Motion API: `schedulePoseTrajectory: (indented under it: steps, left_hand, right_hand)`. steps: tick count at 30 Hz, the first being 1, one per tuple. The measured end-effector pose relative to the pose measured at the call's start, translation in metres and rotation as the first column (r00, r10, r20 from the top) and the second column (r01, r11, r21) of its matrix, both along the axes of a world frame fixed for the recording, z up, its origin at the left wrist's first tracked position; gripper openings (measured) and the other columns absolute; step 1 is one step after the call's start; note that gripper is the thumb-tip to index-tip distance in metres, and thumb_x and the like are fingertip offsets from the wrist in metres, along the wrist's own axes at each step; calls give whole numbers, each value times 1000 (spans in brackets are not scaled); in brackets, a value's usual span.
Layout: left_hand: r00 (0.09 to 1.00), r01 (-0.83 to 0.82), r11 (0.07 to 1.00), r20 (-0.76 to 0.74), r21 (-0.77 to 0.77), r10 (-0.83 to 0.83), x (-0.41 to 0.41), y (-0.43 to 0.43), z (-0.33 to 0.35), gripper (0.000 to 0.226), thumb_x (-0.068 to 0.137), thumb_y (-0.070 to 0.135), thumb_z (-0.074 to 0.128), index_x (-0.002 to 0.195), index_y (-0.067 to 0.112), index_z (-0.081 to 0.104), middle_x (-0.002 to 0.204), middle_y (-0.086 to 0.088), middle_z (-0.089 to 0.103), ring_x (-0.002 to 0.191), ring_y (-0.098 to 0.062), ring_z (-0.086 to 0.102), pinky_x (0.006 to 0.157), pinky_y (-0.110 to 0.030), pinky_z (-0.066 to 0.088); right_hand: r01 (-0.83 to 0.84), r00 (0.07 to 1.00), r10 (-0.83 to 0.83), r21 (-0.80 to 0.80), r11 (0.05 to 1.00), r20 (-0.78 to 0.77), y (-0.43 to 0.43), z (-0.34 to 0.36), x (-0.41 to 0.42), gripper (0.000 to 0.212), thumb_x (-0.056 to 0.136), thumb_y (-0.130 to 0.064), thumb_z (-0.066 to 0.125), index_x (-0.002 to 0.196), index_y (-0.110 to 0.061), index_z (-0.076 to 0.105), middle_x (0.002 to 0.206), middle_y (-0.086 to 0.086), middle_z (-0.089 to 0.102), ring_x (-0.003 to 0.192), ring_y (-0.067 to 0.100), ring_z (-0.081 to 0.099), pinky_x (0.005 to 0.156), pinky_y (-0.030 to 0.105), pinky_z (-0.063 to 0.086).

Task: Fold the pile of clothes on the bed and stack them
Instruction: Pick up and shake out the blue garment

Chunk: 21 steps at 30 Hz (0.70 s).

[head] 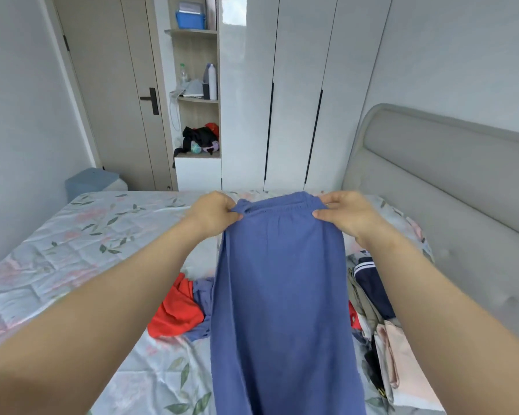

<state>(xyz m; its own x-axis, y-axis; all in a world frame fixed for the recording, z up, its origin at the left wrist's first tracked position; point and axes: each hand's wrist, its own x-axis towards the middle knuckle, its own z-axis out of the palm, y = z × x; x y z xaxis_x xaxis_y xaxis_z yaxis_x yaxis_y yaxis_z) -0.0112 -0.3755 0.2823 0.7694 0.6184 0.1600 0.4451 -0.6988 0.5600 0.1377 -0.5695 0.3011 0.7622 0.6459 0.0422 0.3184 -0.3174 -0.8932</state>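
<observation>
On the bed (72, 235) a red garment (177, 313) lies crumpled. Above it the left hand (215, 212) pinches the left end of the waistband of the pants (282, 295), thumb in front, curled fingers behind. The pants hang from that waistband, held up over the bed between both arms. The right hand (349, 217) pinches the right end likewise. More clothes (372, 295) lie heaped just beside the pants

Home bedroom. Bed (72, 241) with floral sheet and padded headboard (450, 187); tall white wardrobe (297, 85); door (111, 94); open shelves (197, 100) holding bottles, a blue box, loose clothing.
</observation>
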Motion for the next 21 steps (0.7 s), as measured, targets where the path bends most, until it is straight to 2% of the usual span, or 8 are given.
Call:
schedulePoseTrajectory:
  steps: [2,4,6,8,10,13,16,21]
  left_hand:
    - [998,-50,986,-19,157,53,18,4,5,45,94,18,51,52,15,34,55,-2,39,62,-23,41,50,-30,24]
    - [995,-71,987,80,145,60,33,3,17,40,97,17,43,58,14,40,62,-3,45,69,-27,51,51,-30,29]
    - [961,-34,994,270,-102,60,45,-1,34,28,100,17,40,75,14,51,71,-1,50,64,-27,62,44,-24,42]
    - [889,97,890,442,-446,124,52,-11,52,19,102,20,36,93,19,53,88,1,54,62,-21,65,46,-23,54]
    - [838,231,812,534,-536,114,56,-20,69,17,103,22,34,101,22,52,96,4,55,69,-17,65,55,-30,58]
    - [744,335,814,663,-475,81,54,-30,88,11,102,22,39,97,22,48,91,3,58,71,-12,62,69,-28,56]
    - [676,395,837,737,-378,14,41,-36,93,17,95,10,54,88,21,43,83,1,58,71,-11,60,67,-21,54]
    - [752,324,898,657,-299,-53,11,-51,58,26,89,-5,55,73,15,52,49,14,50,46,1,41,52,-15,34]
  right_hand:
    - [111,988,-117,64,992,101,10,0,14,9,86,-6,64,93,-11,66,103,12,70,91,23,65,86,36,53]
    - [192,953,-219,140,971,211,15,11,26,8,89,-13,60,89,-18,66,89,1,69,82,15,63,72,34,53]
    - [208,938,-267,261,943,219,18,28,31,16,91,-16,56,79,-27,58,71,-8,58,64,8,53,56,25,42]
    - [159,960,-239,420,894,145,19,44,30,23,94,-15,52,75,-28,52,66,-6,52,57,8,46,54,23,38]
    - [126,978,-197,560,819,69,17,59,24,23,95,-14,50,77,-27,51,63,-9,54,52,2,47,50,18,40]
    - [56,986,-150,705,707,73,4,80,14,19,97,-11,48,82,-24,50,55,-22,59,52,-8,52,53,10,42]
    - [-18,986,-110,726,687,129,-15,91,6,16,96,-12,52,85,-24,52,56,-20,61,57,-6,55,57,11,44]
    - [-131,991,103,617,776,82,-51,59,1,17,91,-6,57,87,-23,61,69,-10,70,69,5,64,71,22,50]
